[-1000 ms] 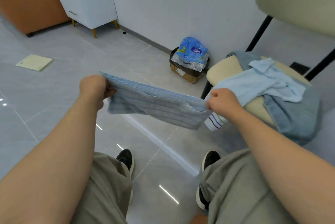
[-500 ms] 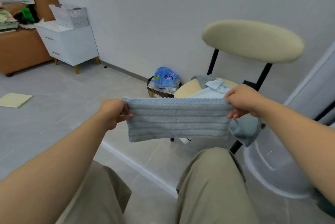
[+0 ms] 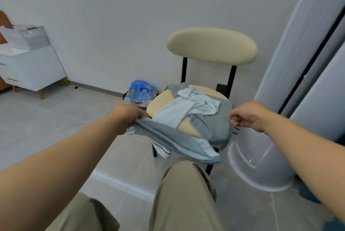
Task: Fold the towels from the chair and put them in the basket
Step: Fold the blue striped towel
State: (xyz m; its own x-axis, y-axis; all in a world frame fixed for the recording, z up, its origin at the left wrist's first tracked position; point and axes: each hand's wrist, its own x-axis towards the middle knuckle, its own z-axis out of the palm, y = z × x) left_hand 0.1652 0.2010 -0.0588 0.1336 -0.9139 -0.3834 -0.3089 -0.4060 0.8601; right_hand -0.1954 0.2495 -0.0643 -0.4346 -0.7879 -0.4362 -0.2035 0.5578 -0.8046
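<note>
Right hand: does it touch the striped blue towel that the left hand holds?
Apart. In the head view the striped blue towel hangs from the left hand; its free end droops well below the right hand.

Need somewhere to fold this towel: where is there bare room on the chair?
Bare: the seat's left front edge beside the light blue towel, and a narrow wedge between it and the grey towel. The seat's middle and right side are crowded.

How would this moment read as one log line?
step: folding | left hand: grips blue towel end | right hand: off it, grip unclear | chair: towel pile on seat | basket: on floor beside chair
</note>
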